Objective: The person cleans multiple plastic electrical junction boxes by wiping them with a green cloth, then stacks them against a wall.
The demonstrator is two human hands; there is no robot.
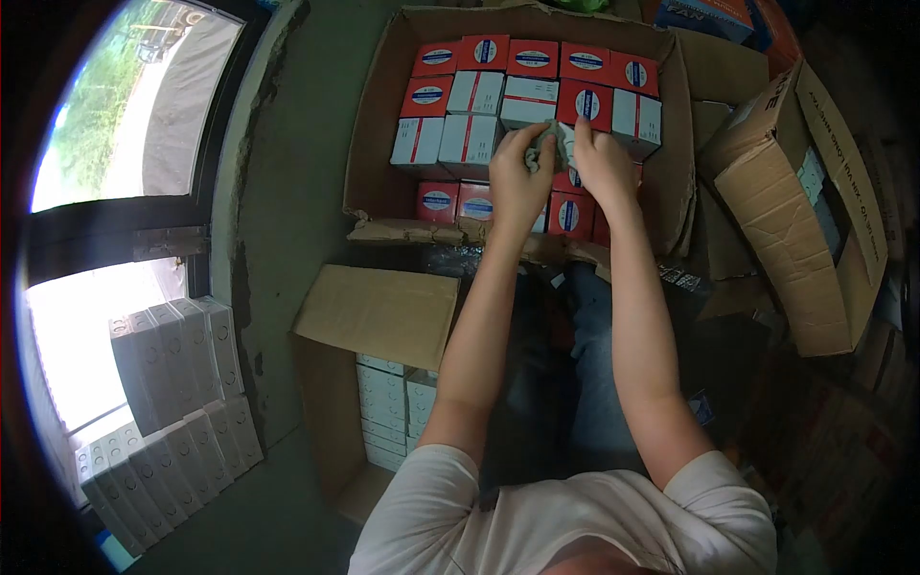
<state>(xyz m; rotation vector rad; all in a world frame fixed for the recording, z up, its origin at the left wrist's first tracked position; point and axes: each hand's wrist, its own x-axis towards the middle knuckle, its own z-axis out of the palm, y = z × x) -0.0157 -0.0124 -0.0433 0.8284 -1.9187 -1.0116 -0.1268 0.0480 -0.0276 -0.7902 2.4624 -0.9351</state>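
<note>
Both hands meet over a large open cardboard box (pixel 362 182) filled with small red and white cartons. My left hand (pixel 517 187) is closed on a crumpled grey-green piece (pixel 558 153) that looks like cloth or paper; its exact kind I cannot tell. My right hand (pixel 602 165) pinches the whitish edge of the same piece from the other side. Under and around the hands lie a red carton (pixel 585 101) with a blue-and-white oval label and a white carton (pixel 530 94) with a red stripe. The forearms and hands hide part of the front row.
A smaller open carton (pixel 379 299) at lower left holds stacked white boxes (pixel 383 402). Grey-white electrical-type boxes (pixel 172 359) are stacked by the window at left. To the right, an open cardboard box (pixel 781 211) leans tilted. A bare wall ledge (pixel 287 192) runs along the left.
</note>
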